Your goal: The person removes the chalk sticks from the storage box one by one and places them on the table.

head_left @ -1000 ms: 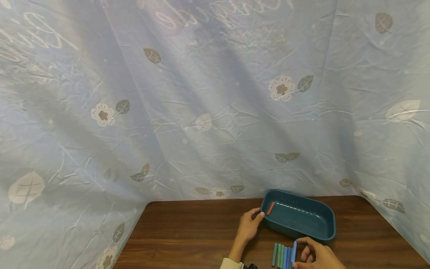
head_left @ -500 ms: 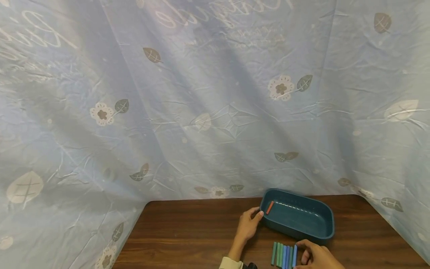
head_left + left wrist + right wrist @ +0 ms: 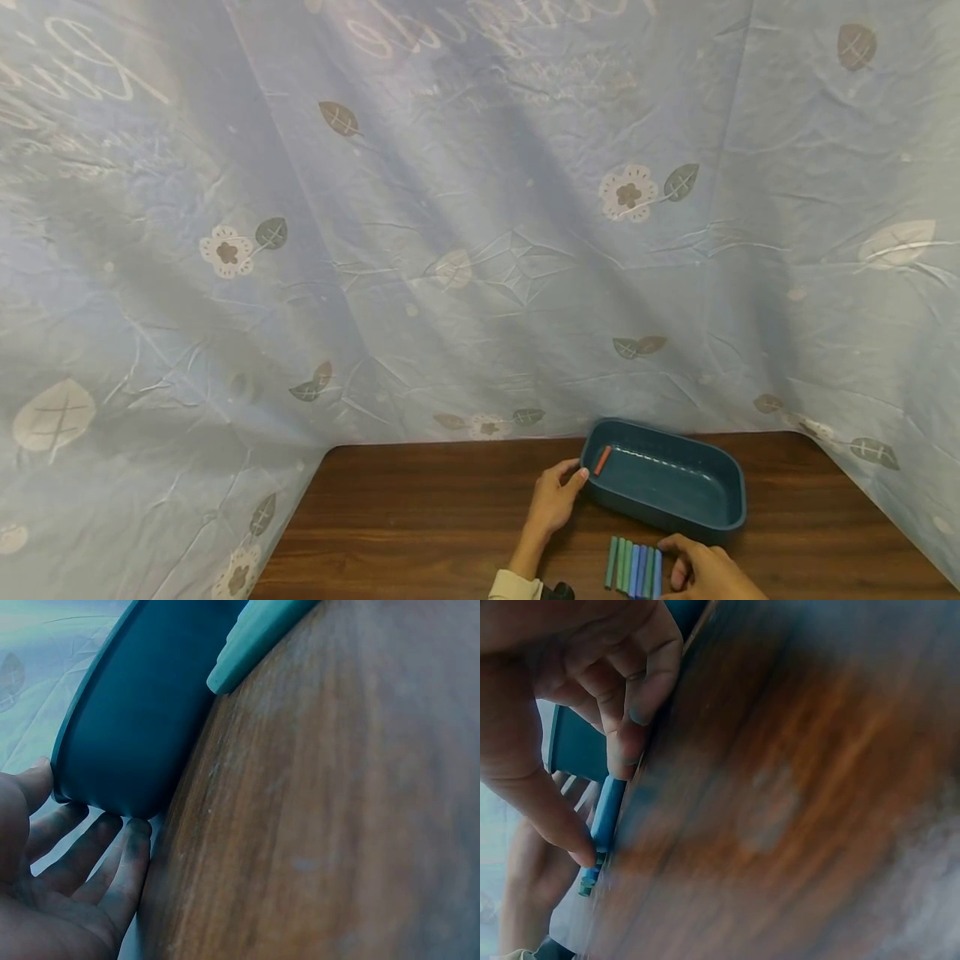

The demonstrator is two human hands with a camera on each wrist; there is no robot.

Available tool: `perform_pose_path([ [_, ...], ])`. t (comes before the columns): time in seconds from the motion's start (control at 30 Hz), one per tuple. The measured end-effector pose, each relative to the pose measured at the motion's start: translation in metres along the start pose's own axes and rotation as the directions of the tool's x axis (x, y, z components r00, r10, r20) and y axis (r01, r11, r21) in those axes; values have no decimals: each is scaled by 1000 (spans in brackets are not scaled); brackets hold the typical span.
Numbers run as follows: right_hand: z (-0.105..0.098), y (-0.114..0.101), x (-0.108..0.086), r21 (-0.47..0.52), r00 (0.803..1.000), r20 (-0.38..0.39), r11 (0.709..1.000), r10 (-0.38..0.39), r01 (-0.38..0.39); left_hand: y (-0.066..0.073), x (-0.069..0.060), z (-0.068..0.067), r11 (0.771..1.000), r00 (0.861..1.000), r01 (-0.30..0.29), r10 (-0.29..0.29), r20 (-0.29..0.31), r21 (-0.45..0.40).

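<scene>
My left hand [image 3: 553, 502] holds the left end of a dark blue-green plastic bin [image 3: 738, 508], thumb at the rim and fingertips against the outer wall [image 3: 135, 712]. Inside the bin's left end lies a red chalk stick [image 3: 603, 460]. In front of the bin, several green chalk sticks [image 3: 619, 564] and blue ones [image 3: 634, 570] lie side by side in a row. At its right end my right hand [image 3: 708, 571] pinches a blue chalk stick [image 3: 607, 816] lengthwise between thumb and index finger. The thumb partly hides the stick's near end.
Under everything is a brown wood-grain table [image 3: 420, 517]. A pale blue patterned cloth [image 3: 480, 250] hangs behind and along its sides. The bin stands near the table's back edge, just beyond the row.
My right hand has brought the blue chalk stick down and slightly left, closing the gap beside the row. The left hand stays at the bin, which has barely moved.
</scene>
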State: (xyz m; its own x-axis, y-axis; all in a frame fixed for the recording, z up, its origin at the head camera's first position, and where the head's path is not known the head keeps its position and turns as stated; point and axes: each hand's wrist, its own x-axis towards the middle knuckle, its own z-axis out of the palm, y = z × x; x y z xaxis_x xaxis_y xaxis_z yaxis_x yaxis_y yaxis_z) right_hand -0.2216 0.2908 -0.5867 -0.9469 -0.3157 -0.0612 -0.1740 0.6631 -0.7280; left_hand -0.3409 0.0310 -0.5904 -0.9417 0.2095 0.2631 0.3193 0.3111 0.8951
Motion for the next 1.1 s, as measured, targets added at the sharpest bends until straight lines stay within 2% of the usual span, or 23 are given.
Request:
perform_pose_path([
  [0.17,-2,6,2,-23,1000,13,1000,-20,21,1,3,1,1000,1000,-6,6,-6,11],
  [0.33,-4,-3,-3,31,1000,15,999,-19,18,3,1,1,1000,1000,-3,3,-2,8],
  [0.57,-5,-6,-5,46,1000,21,999,-23,22,1,0,1,1000,1000,11,-11,7,-12],
  [0.87,-10,-15,-2,76,1000,16,997,-23,21,1,-1,-1,1000,1000,-7,7,12,-19],
  [1.1,-21,-29,0,95,996,10,992,-86,84,0,-1,-2,999,1000,-13,13,11,-33],
])
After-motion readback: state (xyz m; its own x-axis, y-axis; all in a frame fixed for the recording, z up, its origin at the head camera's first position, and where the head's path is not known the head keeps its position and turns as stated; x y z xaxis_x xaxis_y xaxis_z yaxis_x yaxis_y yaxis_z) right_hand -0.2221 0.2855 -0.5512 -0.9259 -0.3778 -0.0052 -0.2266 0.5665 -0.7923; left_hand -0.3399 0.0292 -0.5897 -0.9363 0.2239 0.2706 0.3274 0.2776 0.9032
